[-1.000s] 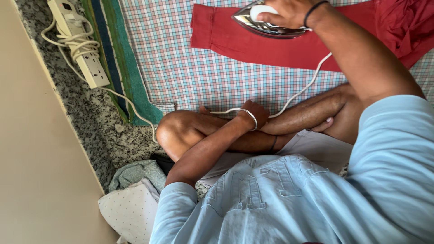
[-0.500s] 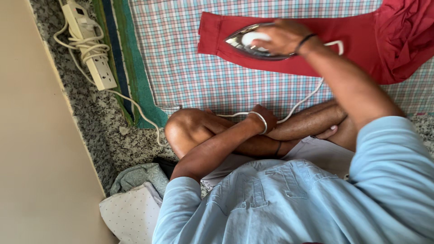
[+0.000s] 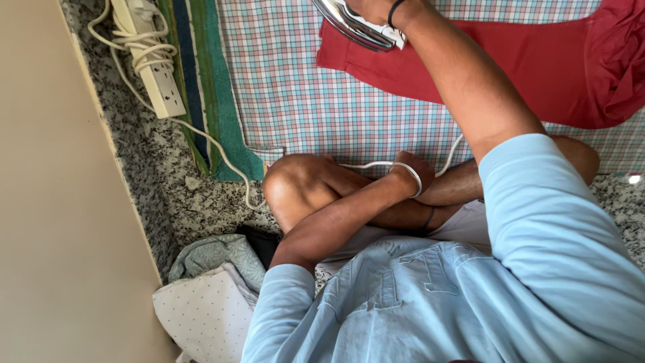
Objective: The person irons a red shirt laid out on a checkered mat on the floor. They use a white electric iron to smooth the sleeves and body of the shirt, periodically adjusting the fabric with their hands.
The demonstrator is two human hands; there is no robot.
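My right hand [image 3: 373, 8] grips the handle of a silver clothes iron [image 3: 356, 28] at the top edge of the view. The iron sits at the left end of a red garment [image 3: 537, 67], which is spread flat on a checked cloth [image 3: 302, 101]. I sit cross-legged. My left hand [image 3: 418, 172] rests curled on my crossed leg, with a pale band at the wrist. The iron's white cord [image 3: 363, 165] runs across my leg and passes under that hand. Its fingers are hidden, so I cannot tell whether it holds the cord.
A white power strip [image 3: 151, 67] with coiled cable lies on the speckled stone floor [image 3: 161, 195] at the upper left, beside a green-and-blue striped mat edge [image 3: 201, 87]. Folded clothes [image 3: 208, 302] are stacked at the lower left by a beige wall [image 3: 60, 235].
My right hand has slid the iron leftward along the red garment to its left end. My left hand has stayed on my leg.
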